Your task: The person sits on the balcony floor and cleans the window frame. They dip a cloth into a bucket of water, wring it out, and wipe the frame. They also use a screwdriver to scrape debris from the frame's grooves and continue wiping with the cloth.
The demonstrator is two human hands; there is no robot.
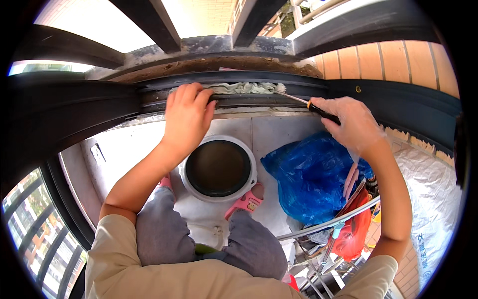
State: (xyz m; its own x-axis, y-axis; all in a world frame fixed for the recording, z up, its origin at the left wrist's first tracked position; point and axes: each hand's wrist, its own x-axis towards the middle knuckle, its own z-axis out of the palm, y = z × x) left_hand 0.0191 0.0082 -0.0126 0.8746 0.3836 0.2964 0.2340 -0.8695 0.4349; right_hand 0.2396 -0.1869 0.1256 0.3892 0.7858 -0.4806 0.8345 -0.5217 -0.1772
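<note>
Surroundings: one dark window track (239,99) is curving across the top, with one white bucket (218,168) of murky water sitting below it between the person's knees, two pink slippers (244,203) showing at its sides, one blue plastic bag (308,174) lying to the right, and a red bag (356,226) beside a metal rack at the lower right.
Left hand: the left hand (186,117) is pressing down on the track's edge, fingers curled together over it, just beside the rag.
Rag: one pale greenish cloth (244,87) is lying bunched in the track groove, wrinkled and damp-looking, between the two hands.
Screwdriver: one screwdriver (311,104), black handle with an orange collar, is pointing its thin shaft into the cloth.
Right hand: the right hand (353,124), wearing a clear thin glove, is closing around the screwdriver handle.
</note>
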